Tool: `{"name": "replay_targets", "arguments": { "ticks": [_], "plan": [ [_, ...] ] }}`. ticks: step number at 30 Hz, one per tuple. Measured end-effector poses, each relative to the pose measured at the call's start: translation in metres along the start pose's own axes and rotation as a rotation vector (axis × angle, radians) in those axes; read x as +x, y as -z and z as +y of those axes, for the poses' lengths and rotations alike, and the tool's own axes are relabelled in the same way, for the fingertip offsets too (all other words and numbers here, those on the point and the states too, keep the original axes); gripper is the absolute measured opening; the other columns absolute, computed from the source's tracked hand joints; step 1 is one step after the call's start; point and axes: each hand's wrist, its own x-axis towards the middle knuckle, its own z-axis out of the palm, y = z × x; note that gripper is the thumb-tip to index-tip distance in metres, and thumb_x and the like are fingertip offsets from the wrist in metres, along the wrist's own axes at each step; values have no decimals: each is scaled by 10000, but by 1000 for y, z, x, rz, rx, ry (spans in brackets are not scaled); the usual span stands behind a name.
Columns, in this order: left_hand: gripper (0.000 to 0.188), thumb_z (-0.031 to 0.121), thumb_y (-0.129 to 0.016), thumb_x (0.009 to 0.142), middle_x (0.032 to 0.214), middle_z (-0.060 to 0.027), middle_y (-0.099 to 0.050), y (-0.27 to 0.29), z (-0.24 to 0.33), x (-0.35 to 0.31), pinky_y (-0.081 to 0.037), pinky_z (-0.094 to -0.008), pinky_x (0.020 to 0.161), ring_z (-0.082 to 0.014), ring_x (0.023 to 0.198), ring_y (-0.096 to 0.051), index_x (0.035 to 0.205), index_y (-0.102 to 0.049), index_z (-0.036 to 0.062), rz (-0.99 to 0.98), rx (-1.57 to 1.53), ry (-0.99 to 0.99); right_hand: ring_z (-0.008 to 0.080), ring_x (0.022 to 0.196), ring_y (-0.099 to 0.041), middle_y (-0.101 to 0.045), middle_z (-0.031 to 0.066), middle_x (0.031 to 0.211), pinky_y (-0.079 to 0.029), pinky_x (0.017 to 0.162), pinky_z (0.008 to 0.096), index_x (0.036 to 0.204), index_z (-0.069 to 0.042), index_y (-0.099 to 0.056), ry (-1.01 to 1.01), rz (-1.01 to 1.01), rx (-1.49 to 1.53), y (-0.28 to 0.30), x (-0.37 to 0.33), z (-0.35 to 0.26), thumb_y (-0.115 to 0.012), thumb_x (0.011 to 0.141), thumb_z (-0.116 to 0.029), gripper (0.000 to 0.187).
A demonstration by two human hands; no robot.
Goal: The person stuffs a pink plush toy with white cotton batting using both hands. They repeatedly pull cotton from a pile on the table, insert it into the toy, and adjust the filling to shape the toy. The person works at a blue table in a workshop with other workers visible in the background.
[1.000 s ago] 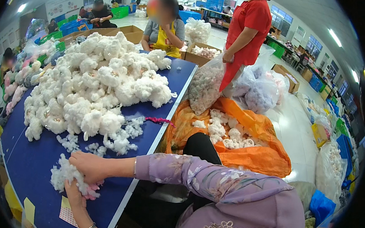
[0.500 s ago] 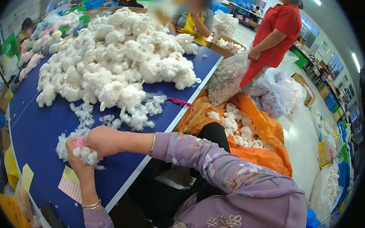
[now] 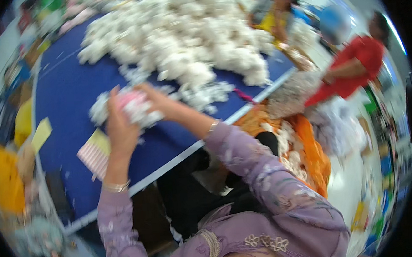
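Note:
Over the blue tabletop (image 3: 77, 92), my left hand (image 3: 120, 126) is closed on the left side of a small pink-and-white fluffy piece (image 3: 138, 100). My right hand (image 3: 160, 101) grips the same piece from the right, its fingertips partly hidden in the fluff. White tufts bulge out below the fingers. Loose white stuffing (image 3: 99, 108) lies beside and behind my left hand. Motion blur hides the exact shape of the piece. Just beyond my hands rises a big heap of white fluffy pieces (image 3: 170, 33).
A sheet with pink marks (image 3: 93, 158) and a pale yellow slip (image 3: 41, 134) lie left of my forearm. A magenta cord (image 3: 244, 96) rests near the table edge. An orange sack (image 3: 316, 152) with white pieces stands at right. Two people (image 3: 354, 68), (image 3: 277, 18) are beyond.
The view has shifted, so the table and heap sit farther right and higher. My right hand has opened from a fist-like grip to a looser hold, and more pink shows between my hands.

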Motion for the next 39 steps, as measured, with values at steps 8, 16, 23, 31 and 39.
{"name": "replay_targets", "arguments": {
  "ticks": [8,16,23,31,39],
  "plan": [
    [473,75,-617,878,1221,-163,-556,11,13,-4,-476,-320,893,-242,1042,-584,1312,-444,1,155,-262,-118,114,970,-588,-639,50,1051,-484,855,278,1180,-5,-567,202,164,-168,-21,-32,-47,-758,752,-82,476],
    [310,23,-751,725,883,-115,-601,4,6,-1,-523,-334,663,-252,753,-633,979,-574,17,114,-33,-169,133,929,-599,-643,80,1006,-494,803,307,1199,-7,-507,230,206,-486,-8,-29,-36,-736,805,-120,469],
    [229,-7,-660,748,863,-179,-615,2,-12,0,-516,-433,696,-380,807,-630,952,-558,3,129,121,-151,144,924,-579,-628,100,1040,-484,774,302,1281,35,-485,27,97,-285,-17,-25,-42,-645,871,-170,486],
    [172,25,-637,772,814,-201,-632,5,0,-1,-502,-429,672,-374,743,-637,934,-597,-21,27,51,-45,313,844,-677,-680,207,893,-509,737,386,1047,20,-591,163,244,-577,-26,-6,-28,-646,812,-83,262],
    [630,-15,-626,717,1288,-184,-552,26,-26,9,-406,-365,1056,-313,1232,-528,1329,-485,35,-229,-172,66,320,835,-636,-636,224,886,-492,738,407,1028,47,-546,92,266,-346,-43,4,-9,-544,792,-36,250]
  ]
}}
